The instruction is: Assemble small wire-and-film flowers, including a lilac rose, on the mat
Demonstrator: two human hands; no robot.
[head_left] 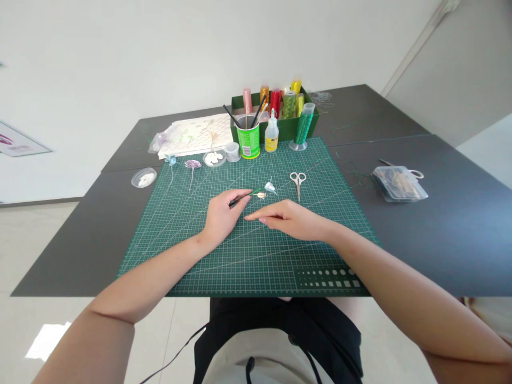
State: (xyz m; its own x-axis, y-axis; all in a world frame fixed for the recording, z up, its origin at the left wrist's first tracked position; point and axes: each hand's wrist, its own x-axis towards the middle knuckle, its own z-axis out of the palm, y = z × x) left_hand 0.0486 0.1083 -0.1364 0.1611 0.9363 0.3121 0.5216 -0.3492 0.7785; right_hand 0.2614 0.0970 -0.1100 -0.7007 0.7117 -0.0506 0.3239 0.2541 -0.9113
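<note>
My left hand [224,213] is closed round a thin green stem [256,191], its fingers pinching it above the cutting mat [192,229]. At the stem's right end are a pale blue-white flower [270,187] and a small cream bud [261,196]. My right hand [290,218] is just to the right and nearer me, its index finger stretched leftward and the thumb pressed beneath. Whatever may lie between those fingertips is too small to make out. White-handled scissors [298,180] lie on the mat beyond my right hand.
Behind stand a green can of tools [250,141], a glue bottle [271,136], a green thread spool [304,125] and a box of spools [286,128]. A blue flower [170,160] and purple flower [192,165] lie left. A clear plastic case [400,184] sits right.
</note>
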